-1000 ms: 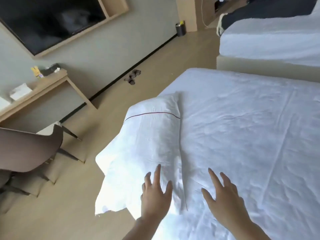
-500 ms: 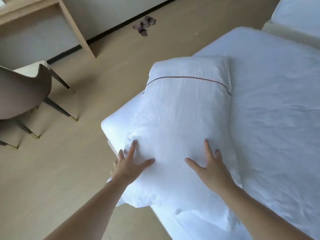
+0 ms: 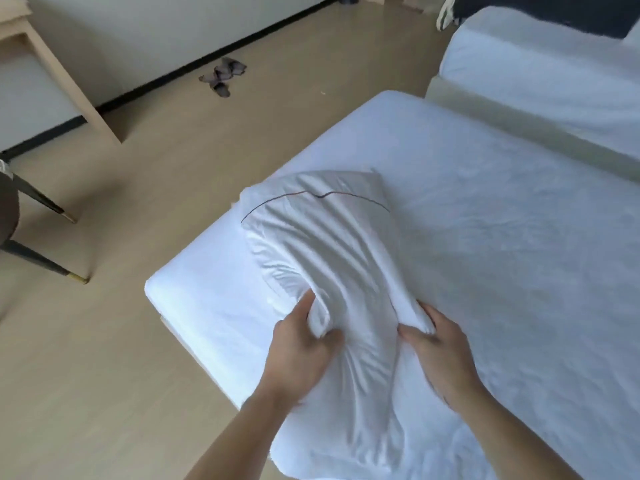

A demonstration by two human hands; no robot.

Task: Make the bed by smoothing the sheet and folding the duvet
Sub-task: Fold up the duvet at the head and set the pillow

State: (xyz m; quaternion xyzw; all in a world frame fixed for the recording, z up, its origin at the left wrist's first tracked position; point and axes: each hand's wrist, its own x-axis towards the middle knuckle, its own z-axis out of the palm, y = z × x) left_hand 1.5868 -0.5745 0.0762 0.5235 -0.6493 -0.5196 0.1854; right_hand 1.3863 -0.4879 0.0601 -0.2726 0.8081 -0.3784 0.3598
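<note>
both hands, left (image 3: 300,355) and right (image 3: 439,351), fingers curled tight around the bunched white pillow (image 3: 332,258) on the sheet (image 3: 502,271)

Two bare forearms, left hand (image 3: 300,355) and right hand (image 3: 438,355), no sleeves visible.

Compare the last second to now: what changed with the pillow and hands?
Both hands went from lying flat and open on the pillow to gripping it: left hand and right hand now bunch its near end, squeezing it narrow and creased. The pillow remains on the bed; the slippers have not moved.
</note>
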